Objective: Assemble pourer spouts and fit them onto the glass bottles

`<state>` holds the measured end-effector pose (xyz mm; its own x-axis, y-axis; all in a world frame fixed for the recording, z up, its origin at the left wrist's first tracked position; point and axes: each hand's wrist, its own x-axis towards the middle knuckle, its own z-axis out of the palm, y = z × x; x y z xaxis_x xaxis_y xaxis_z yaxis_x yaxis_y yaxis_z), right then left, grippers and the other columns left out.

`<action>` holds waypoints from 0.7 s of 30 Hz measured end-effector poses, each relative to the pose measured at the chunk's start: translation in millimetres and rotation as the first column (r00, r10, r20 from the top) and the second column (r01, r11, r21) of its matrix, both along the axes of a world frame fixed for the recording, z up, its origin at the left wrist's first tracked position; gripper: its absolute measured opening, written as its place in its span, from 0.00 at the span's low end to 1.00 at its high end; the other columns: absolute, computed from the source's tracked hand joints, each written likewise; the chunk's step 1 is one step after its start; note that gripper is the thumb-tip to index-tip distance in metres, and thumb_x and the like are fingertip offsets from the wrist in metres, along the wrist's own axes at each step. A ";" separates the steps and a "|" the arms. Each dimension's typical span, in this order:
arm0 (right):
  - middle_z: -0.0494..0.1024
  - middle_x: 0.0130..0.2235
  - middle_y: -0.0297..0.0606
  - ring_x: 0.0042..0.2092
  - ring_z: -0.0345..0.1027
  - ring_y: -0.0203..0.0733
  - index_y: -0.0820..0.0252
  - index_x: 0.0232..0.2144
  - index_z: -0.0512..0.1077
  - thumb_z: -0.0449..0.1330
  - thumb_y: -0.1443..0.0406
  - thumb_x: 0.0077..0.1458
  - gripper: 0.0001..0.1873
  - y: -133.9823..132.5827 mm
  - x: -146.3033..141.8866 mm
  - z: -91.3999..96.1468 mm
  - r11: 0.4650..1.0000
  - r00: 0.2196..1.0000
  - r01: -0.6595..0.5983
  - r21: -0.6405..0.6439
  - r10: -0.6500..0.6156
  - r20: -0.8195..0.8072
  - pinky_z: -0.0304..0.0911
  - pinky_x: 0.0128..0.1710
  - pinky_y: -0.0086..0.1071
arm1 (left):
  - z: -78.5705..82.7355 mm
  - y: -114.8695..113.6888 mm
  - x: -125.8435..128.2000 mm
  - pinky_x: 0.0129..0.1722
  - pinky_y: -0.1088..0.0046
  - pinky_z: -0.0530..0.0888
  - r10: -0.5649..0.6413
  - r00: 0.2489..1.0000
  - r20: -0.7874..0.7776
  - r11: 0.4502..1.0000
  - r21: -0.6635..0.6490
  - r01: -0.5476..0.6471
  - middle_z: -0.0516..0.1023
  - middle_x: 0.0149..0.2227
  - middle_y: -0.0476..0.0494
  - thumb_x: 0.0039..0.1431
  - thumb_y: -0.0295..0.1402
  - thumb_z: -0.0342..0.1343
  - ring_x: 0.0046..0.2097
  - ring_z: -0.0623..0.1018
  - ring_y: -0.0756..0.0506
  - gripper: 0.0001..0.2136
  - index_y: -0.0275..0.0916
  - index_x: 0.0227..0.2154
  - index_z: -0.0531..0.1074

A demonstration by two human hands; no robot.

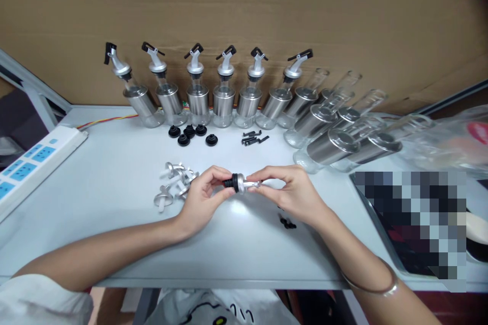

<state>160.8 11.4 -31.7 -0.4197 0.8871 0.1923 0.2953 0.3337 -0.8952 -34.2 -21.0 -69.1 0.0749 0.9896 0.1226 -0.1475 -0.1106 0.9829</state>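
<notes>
Both hands meet above the middle of the white table (114,183). My left hand (202,200) pinches the black rubber stopper (231,182) end of a small pourer part. My right hand (290,193) grips the silver metal spout (249,184) end of the same piece. Just left of my left hand lies a heap of several silver spouts (173,185). A few small black pieces (287,223) lie under my right wrist.
Several finished oil bottles with spouts (223,96) stand along the cardboard back wall. Open-topped bottles (335,127) lie tilted at the right. Black stoppers (190,134) and black levers (253,138) sit in front of them. A power strip (34,160) is at the left, a plastic bag (457,137) at the right.
</notes>
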 end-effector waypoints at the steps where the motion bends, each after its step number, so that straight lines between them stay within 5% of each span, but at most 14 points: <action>1: 0.84 0.29 0.36 0.29 0.76 0.42 0.57 0.28 0.80 0.67 0.66 0.47 0.03 -0.6 0.1 1.2 1.000 1.000 -0.001 -0.010 0.001 0.011 0.70 0.30 0.32 | -0.2 -0.8 -0.6 0.43 0.69 0.73 -0.003 1.000 -0.019 0.999 0.032 0.003 0.74 0.34 0.46 0.50 0.25 0.63 0.39 0.76 0.47 0.05 0.38 0.30 0.72; 15: 0.79 0.22 0.35 0.24 0.73 0.36 0.61 0.26 0.75 0.60 0.62 0.56 0.10 -5.2 1.6 13.2 0.956 0.977 -0.142 -0.255 0.178 0.121 0.62 0.24 0.26 | -3.2 -6.5 -5.1 0.38 0.72 0.75 0.037 0.950 -0.309 0.919 0.384 0.088 0.77 0.34 0.45 0.55 0.24 0.61 0.36 0.78 0.48 0.06 0.40 0.34 0.74; 18: 0.77 0.21 0.34 0.23 0.71 0.34 0.62 0.26 0.74 0.61 0.59 0.55 0.11 -3.4 2.4 15.2 0.898 0.970 -0.185 -0.399 0.233 0.075 0.63 0.25 0.26 | -2.2 -6.6 -5.8 0.36 0.74 0.76 0.054 0.936 -0.348 0.867 0.481 0.129 0.77 0.34 0.46 0.56 0.24 0.61 0.36 0.78 0.49 0.06 0.39 0.36 0.73; 21: 0.74 0.20 0.33 0.21 0.69 0.34 0.63 0.27 0.73 0.62 0.54 0.52 0.16 -2.0 3.1 15.1 0.779 0.960 -0.251 -0.574 0.278 -0.042 0.64 0.23 0.27 | -0.4 -6.1 -5.9 0.36 0.74 0.76 0.064 0.925 -0.375 0.828 0.537 0.160 0.77 0.35 0.45 0.58 0.26 0.59 0.37 0.78 0.49 0.04 0.39 0.36 0.73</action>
